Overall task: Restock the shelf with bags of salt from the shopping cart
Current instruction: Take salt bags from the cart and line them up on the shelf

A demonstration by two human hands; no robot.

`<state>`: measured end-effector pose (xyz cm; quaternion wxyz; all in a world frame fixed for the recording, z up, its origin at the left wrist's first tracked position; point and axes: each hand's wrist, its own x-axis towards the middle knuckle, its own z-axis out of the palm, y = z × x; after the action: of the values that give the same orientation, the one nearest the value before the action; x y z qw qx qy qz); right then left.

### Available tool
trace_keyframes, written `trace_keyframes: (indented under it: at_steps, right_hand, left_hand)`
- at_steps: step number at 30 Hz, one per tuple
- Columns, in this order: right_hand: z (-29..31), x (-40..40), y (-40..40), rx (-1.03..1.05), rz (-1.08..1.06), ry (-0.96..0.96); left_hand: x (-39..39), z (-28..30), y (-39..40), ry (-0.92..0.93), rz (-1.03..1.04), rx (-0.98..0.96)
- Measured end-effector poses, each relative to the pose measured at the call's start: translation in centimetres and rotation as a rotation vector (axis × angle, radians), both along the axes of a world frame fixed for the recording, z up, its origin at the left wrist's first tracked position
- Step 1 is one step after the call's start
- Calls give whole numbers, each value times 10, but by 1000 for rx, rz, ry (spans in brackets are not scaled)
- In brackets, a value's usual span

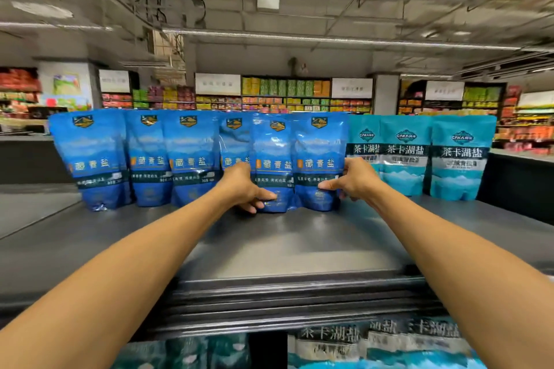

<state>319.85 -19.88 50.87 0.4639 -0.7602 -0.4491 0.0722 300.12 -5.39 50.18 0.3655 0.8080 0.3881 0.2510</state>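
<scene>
Two upright dark-blue plastic salt bags [295,162] are held side by side at the back edge of the grey metal shelf top [284,243], gripped by the left hand [244,186] and right hand [356,178], within a row beside turquoise salt bags [419,156]

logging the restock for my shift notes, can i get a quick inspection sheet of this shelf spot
surface: dark shelf top, front part bare
job's things: six dark blue salt bags upright in a row
clutter: three teal salt bags upright to their right
grippers: left hand and right hand grip the two rightmost blue bags
cables: cables on the ceiling
surroundings: stocked store shelves behind; teal bags on lower shelf
</scene>
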Motion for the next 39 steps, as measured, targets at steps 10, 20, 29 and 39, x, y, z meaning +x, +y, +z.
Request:
trace_keyframes:
  at_steps: [10, 20, 29, 39]
  right_hand:
    - [-13, 31, 28, 53, -113, -27]
    - [-12, 25, 12, -113, -162, -103]
    - [-8, -1, -101, 194, -98, 42]
    - [-104, -36, -312, 583, -185, 65]
  left_hand:
    - [18, 3, -6, 327, 138, 547]
    - [8, 2, -24, 417, 219, 862]
    - [-13, 16, -95, -257, 7, 506]
    - [25, -50, -284, -690, -566, 30]
